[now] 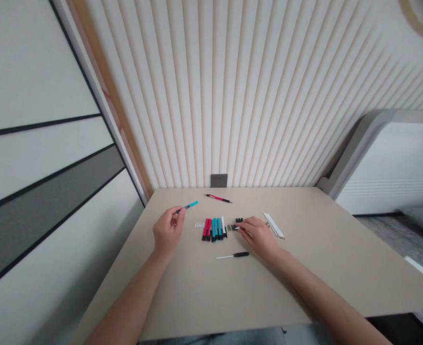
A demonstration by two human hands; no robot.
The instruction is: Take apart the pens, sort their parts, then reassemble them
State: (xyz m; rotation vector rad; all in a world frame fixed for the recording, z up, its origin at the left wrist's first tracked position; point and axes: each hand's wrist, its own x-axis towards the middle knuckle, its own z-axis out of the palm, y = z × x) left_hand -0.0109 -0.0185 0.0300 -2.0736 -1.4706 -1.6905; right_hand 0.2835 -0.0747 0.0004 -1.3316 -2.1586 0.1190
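Near left edge of surface (pixel 182 297), left hand (pixel 168 231) pinching blue pen (pixel 193 204); right hand (pixel 257 234) at dark parts (pixel 233 227), fingers bunched, grip unclear; red pen (pixel 217 198) near far edge.

- Tan table (pixel 182 292), all the action mid-top: red & blk pen (pixel 217 198) out on the far side, lying slantwise!
- Centre — red barrels (pixel 207 227), blue barrels (pixel 216 228), white barrel (pixel 223 224), side by side.
- Sm. white bits (pixel 199 225) just L.
- R of the row: sm. grey parts (pixel 229 228), blk pieces (pixel 239 220) — white sticks (pixel 274 226) further R.
- Nearer side: blk piece w/ white rod (pixel 240 255), crosswise.
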